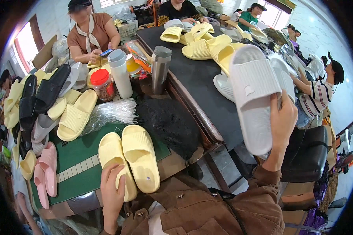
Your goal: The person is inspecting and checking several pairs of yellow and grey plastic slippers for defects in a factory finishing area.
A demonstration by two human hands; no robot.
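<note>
Pale-grey ribbed foam slipper (255, 103), near-vertical lengthwise at frame right: gripped its right edge with folded right hand (285, 117); rested loosely curled left hand (112, 182) on yellow ribbed foam slipper (114, 152), lower left.

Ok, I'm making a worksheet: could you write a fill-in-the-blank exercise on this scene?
1. One pale grey ribbed slipper is in the person's ____ hand.
2. The left hand touches one of two open-toed slippers, coloured pale ____.
3. The clear, rounded plastic jar has a ____ lid.
Missing words: right; yellow; red.
</note>
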